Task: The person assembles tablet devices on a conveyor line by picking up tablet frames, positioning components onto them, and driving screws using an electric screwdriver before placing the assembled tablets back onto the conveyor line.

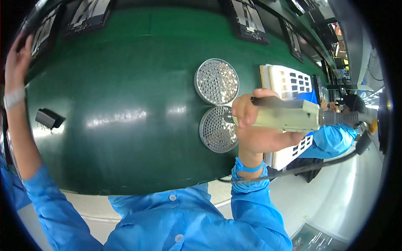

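An electric screwdriver (293, 117) with a pale yellow-green body lies almost level in my right hand (259, 140), which is closed around it. Its metal tip end points left, over the rim of the nearer round metal dish (215, 134). A second round dish (211, 81) touches it on the far side; both have rows of holes and many small shiny screws. At the far left my left hand (17, 62) is stretched out, its fingers apart and a little blurred, beside a dark flat device (44, 35). I see nothing held in it.
A small black brush (49, 119) lies on the green mat (125, 154). Right of the dishes are white sheets (289, 79) with dark pieces. More flat devices (249, 21) line the far edge. A cable (310, 165) hangs at the right, where a co-worker's blue sleeve (333, 140) shows.
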`<state>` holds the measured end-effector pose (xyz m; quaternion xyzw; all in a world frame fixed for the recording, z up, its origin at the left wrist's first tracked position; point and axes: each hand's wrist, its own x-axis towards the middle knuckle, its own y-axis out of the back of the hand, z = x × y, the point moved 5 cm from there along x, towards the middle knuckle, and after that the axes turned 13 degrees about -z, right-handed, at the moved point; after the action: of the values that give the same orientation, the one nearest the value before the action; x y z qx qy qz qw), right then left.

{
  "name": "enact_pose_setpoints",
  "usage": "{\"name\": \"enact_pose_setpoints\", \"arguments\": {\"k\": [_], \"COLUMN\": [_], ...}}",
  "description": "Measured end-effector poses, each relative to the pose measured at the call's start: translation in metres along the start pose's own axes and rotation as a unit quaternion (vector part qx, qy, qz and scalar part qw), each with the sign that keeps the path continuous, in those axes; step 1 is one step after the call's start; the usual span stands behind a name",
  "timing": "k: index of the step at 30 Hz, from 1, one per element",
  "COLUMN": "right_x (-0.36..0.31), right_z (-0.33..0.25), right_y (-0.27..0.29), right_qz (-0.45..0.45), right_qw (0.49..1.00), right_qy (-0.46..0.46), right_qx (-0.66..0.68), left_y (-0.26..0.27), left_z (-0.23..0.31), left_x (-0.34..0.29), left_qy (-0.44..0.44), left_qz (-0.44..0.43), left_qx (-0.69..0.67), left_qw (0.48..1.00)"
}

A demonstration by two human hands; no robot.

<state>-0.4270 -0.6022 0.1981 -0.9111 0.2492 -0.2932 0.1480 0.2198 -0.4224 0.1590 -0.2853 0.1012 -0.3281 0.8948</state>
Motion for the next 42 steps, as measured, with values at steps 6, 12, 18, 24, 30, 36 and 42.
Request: {"name": "enact_pose_setpoints", "arguments": {"k": [6, 12, 18, 24, 30, 36, 42], "right_x": [-0.027, -0.024, -0.026, -0.024, -0.001, 0.017, 0.002], "right_z": [0.007, 0.016, 0.020, 0.018, -0.011, 0.035, 0.073], "right_y": [0.012, 0.024, 0.029, 0.026, -0.001, -0.082, -0.096], "right_qz": [0.024, 0.058, 0.095, 0.068, -0.067, -0.076, -0.112], "right_qw": [0.999, 0.998, 0.995, 0.997, 0.996, 0.982, 0.978], "right_qy": [0.037, 0.029, -0.007, -0.025, 0.046, -0.082, -0.099], "right_qx": [-0.006, -0.013, -0.024, -0.036, -0.031, 0.150, 0.145], "left_y": [-0.166, -0.217, -0.217, -0.225, -0.212, -0.207, -0.205], "left_z": [-0.133, -0.182, -0.168, -0.133, -0.152, -0.158, -0.163], "left_x": [-0.312, -0.405, -0.461, -0.412, -0.373, -0.368, -0.372], "left_qy": [0.134, 0.259, 0.409, -0.163, -0.053, -0.042, -0.074], "left_qz": [-0.107, -0.032, -0.169, -0.347, -0.270, -0.263, -0.255], "left_qx": [-0.039, -0.161, -0.036, 0.593, 0.638, 0.582, 0.557], "left_qw": [0.984, 0.952, 0.896, 0.709, 0.719, 0.769, 0.787]}}
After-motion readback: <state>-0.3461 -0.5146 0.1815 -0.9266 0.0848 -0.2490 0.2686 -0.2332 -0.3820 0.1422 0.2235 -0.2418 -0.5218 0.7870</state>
